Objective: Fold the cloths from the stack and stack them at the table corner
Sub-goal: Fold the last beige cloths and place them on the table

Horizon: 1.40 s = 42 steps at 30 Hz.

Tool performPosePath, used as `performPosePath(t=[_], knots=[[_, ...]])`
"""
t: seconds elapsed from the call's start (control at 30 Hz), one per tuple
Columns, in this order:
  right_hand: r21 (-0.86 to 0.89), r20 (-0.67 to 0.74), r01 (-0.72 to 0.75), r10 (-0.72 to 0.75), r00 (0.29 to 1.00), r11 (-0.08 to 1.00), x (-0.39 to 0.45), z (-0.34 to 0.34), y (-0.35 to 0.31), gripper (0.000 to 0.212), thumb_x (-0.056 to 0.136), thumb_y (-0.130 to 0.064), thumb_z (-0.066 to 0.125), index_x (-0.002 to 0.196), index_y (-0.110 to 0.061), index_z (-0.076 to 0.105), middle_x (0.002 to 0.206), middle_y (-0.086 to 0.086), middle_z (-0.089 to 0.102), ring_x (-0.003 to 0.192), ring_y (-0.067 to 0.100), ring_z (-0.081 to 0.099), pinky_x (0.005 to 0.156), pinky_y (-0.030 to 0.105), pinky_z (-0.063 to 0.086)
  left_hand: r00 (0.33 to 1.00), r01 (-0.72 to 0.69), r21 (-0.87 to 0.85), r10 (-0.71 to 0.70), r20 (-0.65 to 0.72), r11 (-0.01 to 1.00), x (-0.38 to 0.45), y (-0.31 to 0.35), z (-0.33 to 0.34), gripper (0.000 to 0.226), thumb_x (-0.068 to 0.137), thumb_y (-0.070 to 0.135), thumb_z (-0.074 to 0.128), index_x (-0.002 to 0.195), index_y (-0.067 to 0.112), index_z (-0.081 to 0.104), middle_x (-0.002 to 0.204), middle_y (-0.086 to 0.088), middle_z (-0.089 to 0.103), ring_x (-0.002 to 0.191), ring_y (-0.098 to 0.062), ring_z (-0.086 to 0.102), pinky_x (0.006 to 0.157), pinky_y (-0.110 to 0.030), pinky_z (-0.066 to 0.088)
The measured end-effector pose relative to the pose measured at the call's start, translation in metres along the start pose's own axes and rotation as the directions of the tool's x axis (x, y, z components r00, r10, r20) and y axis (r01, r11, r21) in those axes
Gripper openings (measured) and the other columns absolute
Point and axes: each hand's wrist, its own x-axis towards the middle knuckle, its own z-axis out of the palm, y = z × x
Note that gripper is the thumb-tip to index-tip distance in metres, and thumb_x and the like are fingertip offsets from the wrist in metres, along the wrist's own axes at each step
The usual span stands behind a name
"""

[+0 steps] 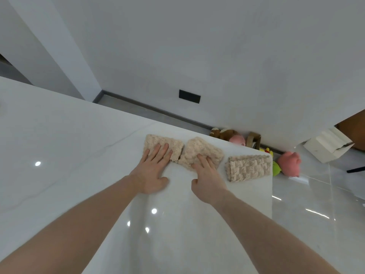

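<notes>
Three fluffy beige cloths lie along the far edge of the white glossy table (79, 155). My left hand (152, 171) presses flat with straight fingers on the near part of the left cloth (167, 144). My right hand (207, 175) rests its fingers on the rumpled middle cloth (203, 149); its fingertips sink into the pile and I cannot tell whether they pinch it. A folded cloth (248, 167) sits alone at the table's far right corner, apart from both hands.
The table's far edge and right edge meet just behind the folded cloth. On the floor beyond lie plush toys, among them a pink one (289, 164) and a brown one (223, 133). A white open box (327, 145) stands at the right.
</notes>
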Motion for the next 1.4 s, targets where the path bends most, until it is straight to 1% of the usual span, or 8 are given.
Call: performPosePath(t=[0.37, 0.7, 0.83, 0.93, 1.07, 1.2, 1.3, 1.4], knots=[[-0.007, -0.020, 0.022, -0.022, 1.000, 1.000, 0.010, -0.035, 0.010, 0.056, 0.089, -0.011, 0.050, 0.144, -0.017, 0.047, 0.166, -0.004, 0.024, 0.156, 0.021, 0.015, 0.126, 0.040, 0.023, 1.000, 0.006, -0.088, -0.005, 0.018, 0.996, 0.035, 0.038, -0.022, 0.092, 0.094, 0.040, 0.046, 0.164, 0.026, -0.011, 0.169, 0.008, -0.025, 0.155, -0.015, -0.026, 0.128, -0.045, -0.012], [0.066, -0.470, -0.033, 0.061, 0.880, 0.997, -0.059, -0.060, 0.069, 0.056, 0.087, -0.011, 0.064, 0.139, -0.030, 0.058, 0.156, -0.009, 0.040, 0.142, 0.021, 0.033, 0.118, 0.039, 0.032, 0.913, 0.001, -0.103, -0.043, -0.405, 0.995, 0.017, 0.064, -0.040, 0.071, 0.082, 0.041, 0.041, 0.150, 0.021, 0.041, 0.160, 0.001, 0.036, 0.147, -0.025, 0.031, 0.121, -0.046, 0.028], [-0.149, -0.242, -0.185, 0.145, 0.959, 0.971, -0.040, -0.074, 0.100, 0.067, 0.097, -0.026, 0.057, 0.159, -0.029, 0.031, 0.166, -0.005, 0.029, 0.150, 0.026, 0.024, 0.124, 0.046, 0.021, 0.890, -0.076, -0.083, 0.030, -0.455, 0.994, 0.012, 0.079, -0.046, 0.064, 0.081, 0.029, 0.053, 0.144, 0.021, 0.046, 0.155, 0.002, 0.040, 0.145, -0.023, 0.034, 0.120, -0.045, 0.029], [-0.203, -0.016, -0.235, 0.237, 0.971, 0.950, -0.017, -0.083, 0.112, 0.066, 0.097, -0.032, 0.054, 0.159, -0.029, 0.032, 0.156, 0.000, 0.047, 0.140, 0.032, 0.041, 0.115, 0.048, 0.033, 0.891, -0.123, -0.039, 0.092, -0.445, 0.992, 0.010, 0.091, -0.048, 0.065, 0.080, 0.025, 0.056, 0.144, 0.023, 0.047, 0.154, 0.003, 0.040, 0.145, -0.023, 0.032, 0.122, -0.044, 0.026], [-0.047, 0.074, -0.373, 0.375, 0.924, 0.927, -0.015, -0.088, 0.125, 0.008, 0.089, -0.033, 0.060, 0.087, -0.025, 0.059, 0.094, -0.001, 0.065, 0.097, 0.024, 0.063, 0.073, 0.030, 0.049, 0.895, -0.152, -0.009, 0.134, -0.426, 0.988, 0.007, 0.102, -0.046, 0.059, 0.079, 0.022, 0.057, 0.139, 0.026, 0.053, 0.152, 0.004, 0.041, 0.143, -0.022, 0.033, 0.121, -0.045, 0.027], [0.596, 0.090, -0.592, 0.687, 0.721, 0.543, -0.032, -0.104, 0.140, 0.026, 0.084, -0.039, 0.073, 0.093, -0.016, 0.066, 0.090, 0.002, 0.063, 0.084, 0.022, 0.058, 0.073, 0.032, 0.049, 0.906, -0.193, -0.010, 0.174, -0.387, 0.981, 0.005, 0.114, -0.046, 0.056, 0.082, 0.022, 0.055, 0.138, 0.026, 0.055, 0.152, 0.005, 0.040, 0.144, -0.020, 0.031, 0.122, -0.041, 0.024], [0.898, 0.241, -0.434, 0.742, 0.626, 0.074, -0.035, -0.105, 0.142, 0.028, 0.083, -0.028, 0.082, 0.100, -0.011, 0.066, 0.083, 0.002, 0.060, 0.068, 0.015, 0.053, 0.058, 0.028, 0.044, 0.915, -0.249, -0.042, 0.221, -0.336, 0.968, 0.008, 0.136, -0.044, 0.060, 0.083, 0.021, 0.054, 0.143, 0.028, 0.052, 0.156, 0.006, 0.036, 0.147, -0.018, 0.027, 0.124, -0.040, 0.020], [0.940, 0.326, -0.289, 0.728, 0.604, -0.181, -0.027, -0.089, 0.126, 0.027, 0.090, -0.020, 0.078, 0.111, -0.010, 0.064, 0.093, 0.006, 0.066, 0.072, 0.014, 0.064, 0.050, 0.024, 0.060, 0.914, -0.299, -0.024, 0.279, -0.295, 0.954, 0.018, 0.164, -0.039, 0.064, 0.085, 0.020, 0.054, 0.147, 0.031, 0.045, 0.161, 0.006, 0.032, 0.149, -0.019, 0.026, 0.125, -0.040, 0.016]])
